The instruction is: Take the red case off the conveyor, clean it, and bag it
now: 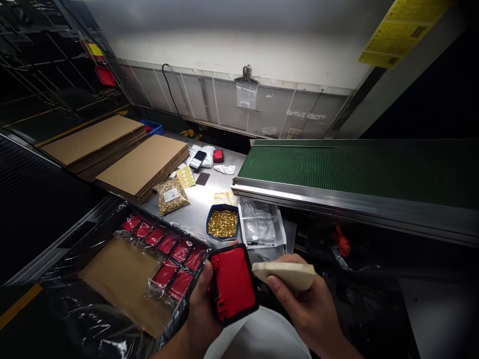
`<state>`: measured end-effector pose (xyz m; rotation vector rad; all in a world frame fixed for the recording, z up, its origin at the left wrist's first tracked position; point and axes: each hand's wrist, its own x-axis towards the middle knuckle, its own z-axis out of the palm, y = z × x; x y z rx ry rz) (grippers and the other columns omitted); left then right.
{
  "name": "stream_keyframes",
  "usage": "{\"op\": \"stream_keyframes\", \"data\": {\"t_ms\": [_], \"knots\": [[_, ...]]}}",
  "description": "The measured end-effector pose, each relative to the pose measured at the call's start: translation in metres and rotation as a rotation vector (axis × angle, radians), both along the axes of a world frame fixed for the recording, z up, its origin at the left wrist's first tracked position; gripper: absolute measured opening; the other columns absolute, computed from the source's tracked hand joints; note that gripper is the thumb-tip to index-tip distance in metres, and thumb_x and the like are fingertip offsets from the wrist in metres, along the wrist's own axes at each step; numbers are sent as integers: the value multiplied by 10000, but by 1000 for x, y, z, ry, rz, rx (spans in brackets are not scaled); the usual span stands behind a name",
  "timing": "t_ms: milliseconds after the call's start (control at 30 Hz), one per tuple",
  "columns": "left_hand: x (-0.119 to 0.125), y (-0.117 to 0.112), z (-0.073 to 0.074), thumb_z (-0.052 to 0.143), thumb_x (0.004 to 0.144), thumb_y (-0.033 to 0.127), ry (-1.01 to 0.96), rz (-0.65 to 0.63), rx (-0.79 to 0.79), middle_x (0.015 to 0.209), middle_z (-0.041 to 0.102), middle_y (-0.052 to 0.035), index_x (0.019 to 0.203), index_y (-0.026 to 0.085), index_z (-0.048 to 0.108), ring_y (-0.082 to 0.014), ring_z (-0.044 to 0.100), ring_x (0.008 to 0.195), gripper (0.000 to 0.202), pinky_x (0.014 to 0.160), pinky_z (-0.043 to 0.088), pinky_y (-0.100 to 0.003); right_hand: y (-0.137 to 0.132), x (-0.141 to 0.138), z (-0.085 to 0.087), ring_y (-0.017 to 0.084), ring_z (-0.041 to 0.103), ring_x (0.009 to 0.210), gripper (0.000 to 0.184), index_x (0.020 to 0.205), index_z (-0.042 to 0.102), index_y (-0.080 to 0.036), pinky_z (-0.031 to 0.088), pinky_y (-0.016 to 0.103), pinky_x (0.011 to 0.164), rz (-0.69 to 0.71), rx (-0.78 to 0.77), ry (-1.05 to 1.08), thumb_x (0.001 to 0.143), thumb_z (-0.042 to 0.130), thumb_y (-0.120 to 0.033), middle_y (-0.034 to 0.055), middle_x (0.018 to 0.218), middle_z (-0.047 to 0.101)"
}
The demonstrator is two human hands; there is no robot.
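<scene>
My left hand [200, 304] grips a flat red plastic case with a black rim [232, 284], holding it tilted in front of me. My right hand [305, 304] is closed on a pale cream block [286, 274], whose left end touches the case's right edge. Just beyond the case sits a blue tray of small gold parts [222, 223]. To the left, a box lined with clear plastic [112, 299] holds several red cases in bags [168, 249] and a sheet of brown cardboard [123, 279].
A green conveyor belt [355, 169] with a metal edge runs along the right. Stacks of flat cardboard [142, 164] lie at the back left. A bag of gold parts [171, 196], clear bags in a white tray [260, 227], a phone [197, 159] and yellow sticker sheets [185, 177] lie on the steel table [198, 207].
</scene>
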<state>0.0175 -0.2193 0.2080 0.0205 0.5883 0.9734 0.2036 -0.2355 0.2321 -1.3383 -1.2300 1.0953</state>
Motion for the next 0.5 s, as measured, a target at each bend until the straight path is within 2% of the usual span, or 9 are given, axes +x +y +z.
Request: {"op": "stream_keyframes", "data": {"t_ms": [100, 267, 367, 500], "knots": [[-2, -4, -6, 551, 890, 535, -13, 11, 59, 1149, 669, -155, 1371, 170, 518, -285, 639, 977, 605, 868, 508, -400, -2, -6, 7, 120, 612, 731, 137, 963, 624, -217, 514, 210, 647, 121, 83, -76, 829, 658, -215, 22, 867, 641], [-5, -8, -8, 573, 900, 464, 120, 48, 171, 1221, 630, -126, 1471, 200, 369, -302, 589, 1078, 661, 927, 473, -380, -1, -19, 11, 122, 611, 757, 140, 960, 611, -213, 485, 253, 683, 344, 221, -112, 828, 643, -176, 16, 861, 639], [-7, -9, -10, 551, 915, 454, 125, 48, 161, 1252, 620, -111, 1475, 214, 362, -312, 562, 1137, 638, 963, 459, -388, 0, -29, 11, 119, 598, 738, 90, 947, 607, -202, 464, 260, 657, 322, 195, -153, 857, 609, -203, 21, 839, 623], [-12, -7, -12, 586, 889, 485, 42, 34, 114, 1196, 653, -126, 1416, 183, 460, -301, 614, 1057, 620, 928, 486, -389, 3, -33, 12, 129, 606, 748, 113, 951, 618, -206, 474, 256, 669, 371, 241, -169, 838, 622, -203, 20, 839, 637]]}}
